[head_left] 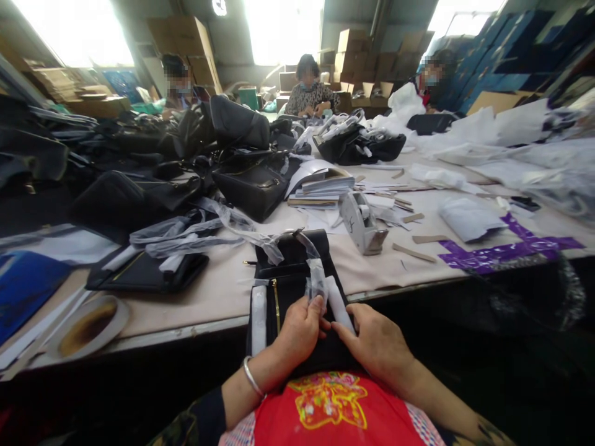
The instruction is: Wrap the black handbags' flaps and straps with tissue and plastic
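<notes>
A black bag [297, 269] with a gold zipper [276, 306] lies over the table's front edge, against the red apron [334, 409]. White padding [259, 319] runs down its left side, and a white wrapped roll [339, 303] lies on its right. My left hand [300, 325] is closed on a clear plastic-wrapped strap [317, 279] above the bag. Beside the white roll, my right hand [376, 337] rests on the bag's right edge, thumb and fingers apart, holding nothing that I can see.
A grey tape dispenser [362, 223] stands behind the bag. Black bags [253, 179] pile up at the left, near a tape roll [90, 325]. Purple tape [511, 248] marks the table's right edge. Three people sit across the table [186, 306].
</notes>
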The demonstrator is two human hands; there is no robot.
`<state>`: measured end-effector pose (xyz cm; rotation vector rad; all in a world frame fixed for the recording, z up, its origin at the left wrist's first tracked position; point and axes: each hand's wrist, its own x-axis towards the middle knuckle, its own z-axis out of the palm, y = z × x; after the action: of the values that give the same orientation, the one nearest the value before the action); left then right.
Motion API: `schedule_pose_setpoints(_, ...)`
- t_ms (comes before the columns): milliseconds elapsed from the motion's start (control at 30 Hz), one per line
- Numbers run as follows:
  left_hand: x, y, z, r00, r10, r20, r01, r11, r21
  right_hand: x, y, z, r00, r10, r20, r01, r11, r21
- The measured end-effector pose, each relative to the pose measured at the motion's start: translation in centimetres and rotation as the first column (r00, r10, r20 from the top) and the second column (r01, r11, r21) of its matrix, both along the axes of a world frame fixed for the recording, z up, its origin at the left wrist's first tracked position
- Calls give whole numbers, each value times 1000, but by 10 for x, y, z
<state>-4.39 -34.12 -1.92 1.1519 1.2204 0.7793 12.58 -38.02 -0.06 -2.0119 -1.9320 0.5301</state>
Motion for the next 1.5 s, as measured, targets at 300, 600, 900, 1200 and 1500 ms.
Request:
schedule_pose_setpoints(300, -14, 4, -9, 995, 45, -89, -45, 999, 4, 1, 6, -12, 699, -275, -660, 106, 953, -285)
schedule_pose_setpoints(600, 2, 3, 18, 996, 61, 63, -67, 993, 96, -26, 0, 13, 527, -253, -811, 22, 958, -285)
schedule_pose_setpoints(900, -28, -21, 13, 991, 26, -132, 5, 974, 228, -55, 2, 1, 469, -224, -855, -122, 942, -313)
schedule_pose_setpoints(1200, -30, -23, 18, 919, 30, -394, 92, 954, 287, -32, 9, 2, 641, 115, -759, -409, 888, -211)
schedule_pose_setpoints(1500, -33, -17, 22, 746, -33, -665, 224, 953, 203, -40, 58, 11, 764, -50, -643, -133, 963, -233)
